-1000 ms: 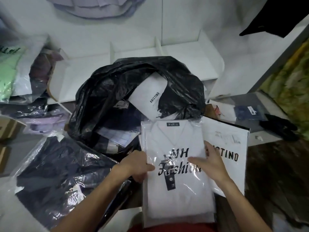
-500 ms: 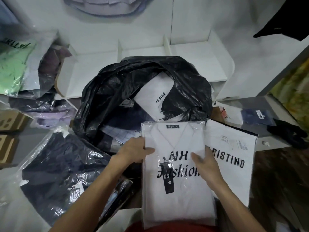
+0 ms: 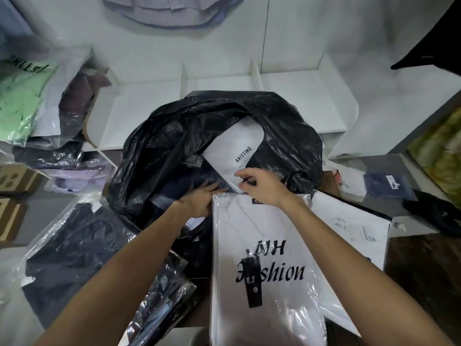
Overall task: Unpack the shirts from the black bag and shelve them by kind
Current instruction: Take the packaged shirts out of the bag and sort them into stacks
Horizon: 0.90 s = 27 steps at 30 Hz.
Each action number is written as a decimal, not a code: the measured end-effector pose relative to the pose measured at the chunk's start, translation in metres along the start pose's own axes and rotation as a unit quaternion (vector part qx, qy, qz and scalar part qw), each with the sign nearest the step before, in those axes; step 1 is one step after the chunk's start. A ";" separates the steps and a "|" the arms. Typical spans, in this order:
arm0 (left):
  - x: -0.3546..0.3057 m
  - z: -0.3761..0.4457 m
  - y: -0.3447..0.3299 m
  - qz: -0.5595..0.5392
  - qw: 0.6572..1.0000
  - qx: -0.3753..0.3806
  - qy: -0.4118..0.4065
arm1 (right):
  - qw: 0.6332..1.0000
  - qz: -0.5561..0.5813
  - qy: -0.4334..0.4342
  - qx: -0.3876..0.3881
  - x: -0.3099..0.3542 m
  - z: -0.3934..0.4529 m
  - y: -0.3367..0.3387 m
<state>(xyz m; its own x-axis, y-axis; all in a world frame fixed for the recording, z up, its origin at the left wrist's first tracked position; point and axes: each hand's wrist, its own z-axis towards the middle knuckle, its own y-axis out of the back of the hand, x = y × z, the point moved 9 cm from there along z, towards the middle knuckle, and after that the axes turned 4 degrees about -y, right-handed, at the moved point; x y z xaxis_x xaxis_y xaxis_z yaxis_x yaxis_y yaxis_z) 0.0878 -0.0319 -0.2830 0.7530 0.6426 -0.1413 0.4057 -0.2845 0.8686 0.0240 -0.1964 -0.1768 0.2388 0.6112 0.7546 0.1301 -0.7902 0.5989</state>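
The black bag [image 3: 287, 126] lies open in the middle with packed shirts inside. My right hand [image 3: 262, 187] pinches the near corner of a white ARISTINO packet [image 3: 232, 151] sticking out of the bag. My left hand [image 3: 202, 199] reaches flat into the bag's mouth onto a dark navy packed shirt [image 3: 189, 181], fingers straight. In front of me lies a white packed shirt printed "NH Fashion" [image 3: 264, 270] on top of another white ARISTINO packet [image 3: 354, 233].
White shelf compartments [image 3: 219, 81] stand behind the bag. A dark shirt in clear plastic [image 3: 74, 253] lies at the left, more dark packets [image 3: 159, 308] near my left forearm. Green and purple packed shirts [image 3: 25, 101] pile at the far left. Navy packets [image 3: 384, 186] sit at the right.
Both hands left the NH Fashion shirt and moved forward to the bag. The right hand took hold of the ARISTINO packet's corner; the left went into the bag's mouth.
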 end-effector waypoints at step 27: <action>-0.001 -0.175 0.285 -0.751 0.579 -0.307 -0.074 | 0.872 0.477 0.111 -0.016 0.119 -0.011 0.090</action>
<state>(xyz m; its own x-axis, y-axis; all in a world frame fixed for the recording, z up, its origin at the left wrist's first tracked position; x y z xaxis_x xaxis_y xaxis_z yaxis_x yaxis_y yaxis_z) 0.1119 0.0106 0.0479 -0.1569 -0.2448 -0.9568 0.4337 0.8533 -0.2894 0.0534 -0.1942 -0.0298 0.0314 -0.3279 0.9442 -0.0529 -0.9439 -0.3260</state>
